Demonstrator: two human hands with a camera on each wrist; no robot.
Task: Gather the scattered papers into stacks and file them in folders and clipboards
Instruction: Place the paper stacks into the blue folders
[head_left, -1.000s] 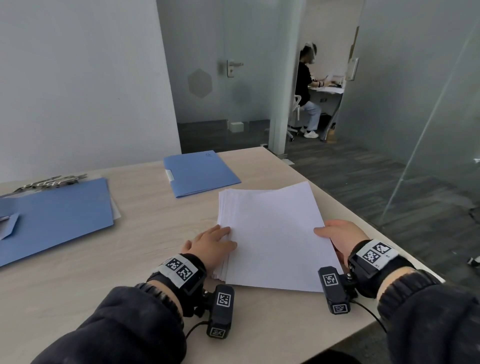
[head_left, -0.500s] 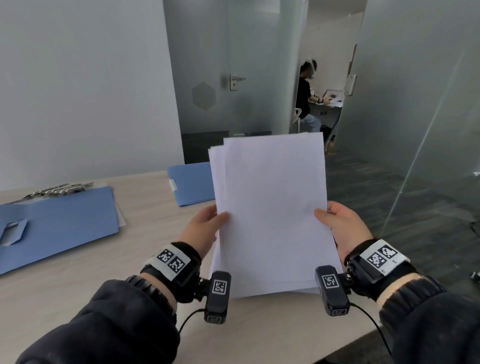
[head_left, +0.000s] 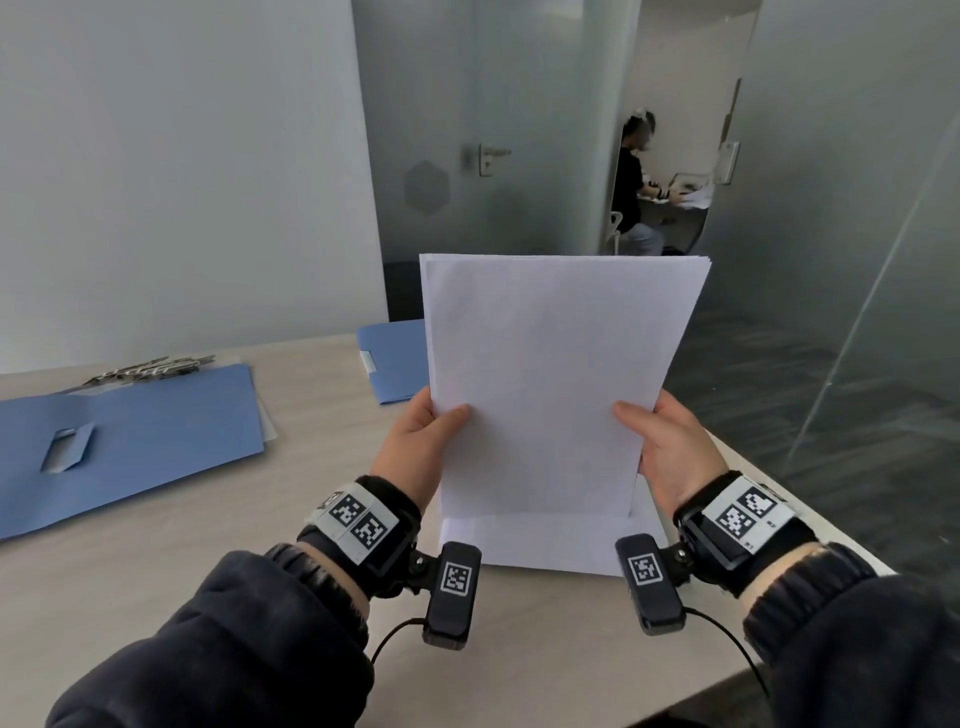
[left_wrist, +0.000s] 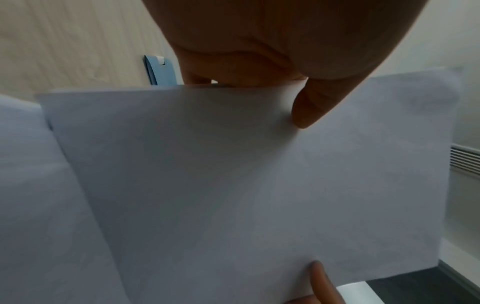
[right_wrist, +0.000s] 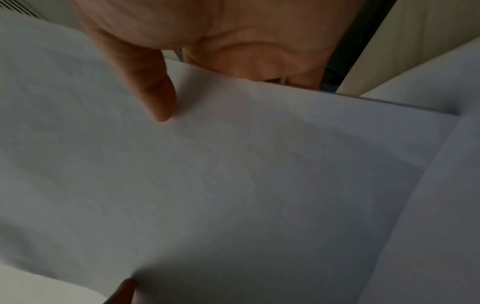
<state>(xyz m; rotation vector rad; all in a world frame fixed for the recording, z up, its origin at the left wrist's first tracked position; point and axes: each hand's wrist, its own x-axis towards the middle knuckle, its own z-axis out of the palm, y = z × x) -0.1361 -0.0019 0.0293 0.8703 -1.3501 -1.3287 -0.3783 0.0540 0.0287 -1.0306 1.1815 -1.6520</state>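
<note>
A stack of white papers (head_left: 550, 384) stands upright on its bottom edge, resting on a sheet of paper (head_left: 545, 545) that lies flat on the table. My left hand (head_left: 421, 441) pinches the stack's left edge, thumb in front and fingers behind. My right hand (head_left: 670, 447) pinches the right edge the same way. In the left wrist view the stack (left_wrist: 246, 185) fills the frame with my thumb on it. The right wrist view shows the stack (right_wrist: 233, 174) likewise. A closed blue folder (head_left: 389, 364) lies behind the stack. An open blue folder (head_left: 130, 447) lies at the left.
The light wood table (head_left: 208, 519) has its right edge close to my right wrist. Metal clips (head_left: 150, 368) lie behind the open folder. A frosted glass door (head_left: 467, 156) and glass wall stand beyond. A person (head_left: 631, 182) sits at a far desk.
The stack lay flat on the table a second ago. Both hands lifted it upright, and its bottom edge now rests on a sheet left lying on the table.
</note>
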